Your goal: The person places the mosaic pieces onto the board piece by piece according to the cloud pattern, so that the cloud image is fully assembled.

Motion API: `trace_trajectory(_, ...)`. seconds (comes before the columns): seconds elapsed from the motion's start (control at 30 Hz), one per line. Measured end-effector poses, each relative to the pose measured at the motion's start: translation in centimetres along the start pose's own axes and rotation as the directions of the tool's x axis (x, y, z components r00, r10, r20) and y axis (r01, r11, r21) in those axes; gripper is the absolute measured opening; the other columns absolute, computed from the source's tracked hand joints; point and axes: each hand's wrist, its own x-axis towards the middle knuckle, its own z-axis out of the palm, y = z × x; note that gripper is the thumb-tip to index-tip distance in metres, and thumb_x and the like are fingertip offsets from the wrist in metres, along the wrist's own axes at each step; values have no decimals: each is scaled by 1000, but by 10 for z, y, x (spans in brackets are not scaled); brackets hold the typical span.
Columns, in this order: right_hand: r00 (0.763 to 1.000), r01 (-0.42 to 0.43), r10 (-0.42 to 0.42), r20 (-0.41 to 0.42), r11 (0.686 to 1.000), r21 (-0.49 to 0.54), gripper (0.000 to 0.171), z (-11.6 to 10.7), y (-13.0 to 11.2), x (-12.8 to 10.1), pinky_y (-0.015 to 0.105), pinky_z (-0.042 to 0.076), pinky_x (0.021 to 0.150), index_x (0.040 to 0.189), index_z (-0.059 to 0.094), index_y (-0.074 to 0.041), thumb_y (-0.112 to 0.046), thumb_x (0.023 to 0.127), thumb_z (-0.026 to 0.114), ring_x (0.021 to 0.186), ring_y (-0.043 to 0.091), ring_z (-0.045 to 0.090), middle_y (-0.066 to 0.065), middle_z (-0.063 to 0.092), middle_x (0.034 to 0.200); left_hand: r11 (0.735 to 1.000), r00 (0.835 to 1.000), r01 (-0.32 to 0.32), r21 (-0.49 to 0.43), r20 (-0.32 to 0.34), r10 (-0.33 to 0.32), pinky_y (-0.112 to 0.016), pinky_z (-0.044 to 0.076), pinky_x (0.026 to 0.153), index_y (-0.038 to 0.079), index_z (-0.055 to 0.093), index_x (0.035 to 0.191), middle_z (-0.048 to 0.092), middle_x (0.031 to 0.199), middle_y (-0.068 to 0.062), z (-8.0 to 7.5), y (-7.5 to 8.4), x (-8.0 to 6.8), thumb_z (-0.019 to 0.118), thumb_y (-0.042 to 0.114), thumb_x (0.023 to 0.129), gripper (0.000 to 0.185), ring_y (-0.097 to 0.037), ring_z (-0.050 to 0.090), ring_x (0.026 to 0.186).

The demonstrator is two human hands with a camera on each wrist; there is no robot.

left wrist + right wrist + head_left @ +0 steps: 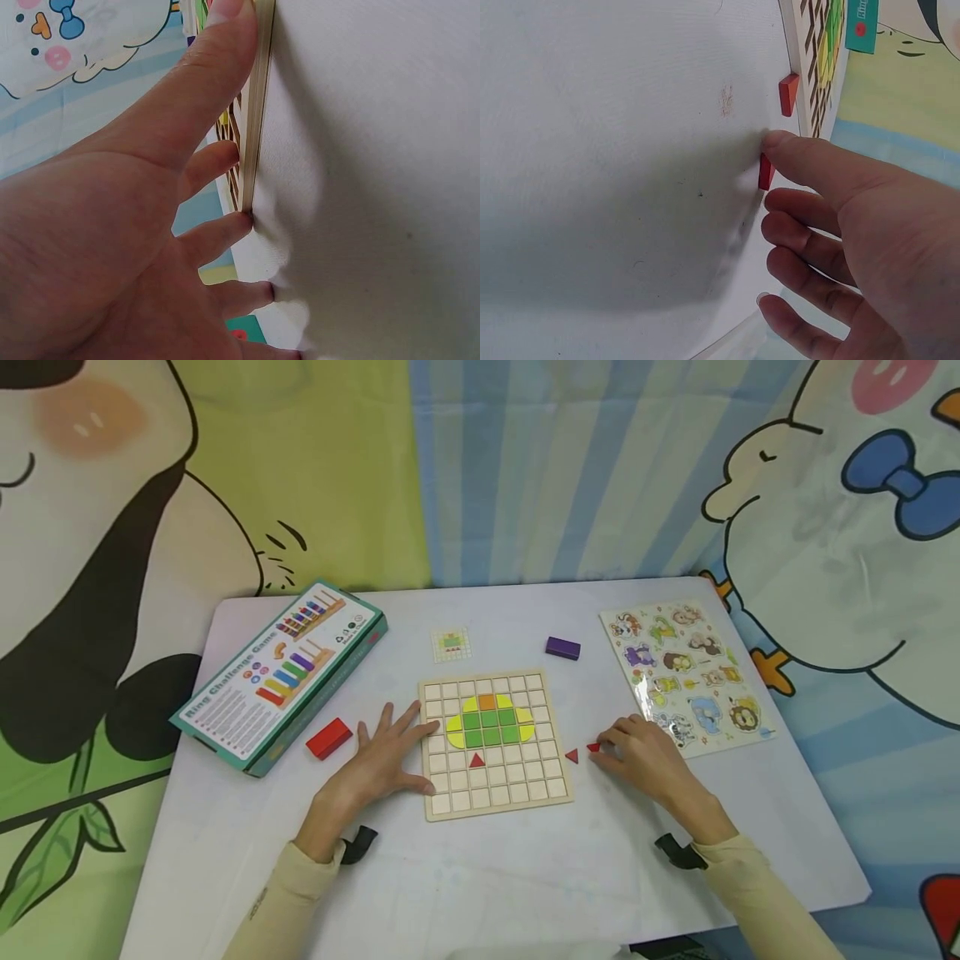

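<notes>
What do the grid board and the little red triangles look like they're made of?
The grid board looks like pale, unvarnished wood: a matt tan face, and in the left wrist view a thin layered edge, perhaps plywood. The red triangles, one under the right hand's fingertips, seem to be painted wood or possibly plastic: flat, even red, with a thick straight-cut edge in the right wrist view. The left hand rests on the board's edge.

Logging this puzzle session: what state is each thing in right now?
Grid board: flat, partly filled with tiles.
Left hand: spread flat against the board's edge.
Right hand: fingers touching a small red piece.
Red triangle: loose beside the board.
Game box: closed.
</notes>
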Motion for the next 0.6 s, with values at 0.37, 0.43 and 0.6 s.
trace_trajectory(0.37,1000,-27,26,14,999,23,24,-2,-2,0,36,52,64,88,78,-7,-23,76,90,76,19,62,3,72,83,1000,1000,-5,-3,0,5,-82,-11,110,24,43,155,10,172,-10,0,0,0,94,37,67,103,-49,-8,155)
trace_trajectory(0.43,1000,-10,10,-3,1000,22,25,-2,-2,2,35,52,63,88,78,-7,-24,75,90,75,19,61,3,72,83,1000,1000,-3,-2,2,3,-82,-11,110,24,43,155,10,172,-10,0,0,0,94,37,67,103,-49,-8,155)
trace_trajectory(0.6,999,39,-38,-28,998,46,26,-5,-12,19,35,53,67,92,78,-8,-25,76,89,81,18,61,1,72,87,1000,1000,2,-1,4,-2,-81,-11,110,24,43,156,10,172,-9,1,0,1,94,38,67,103,-49,-8,155)
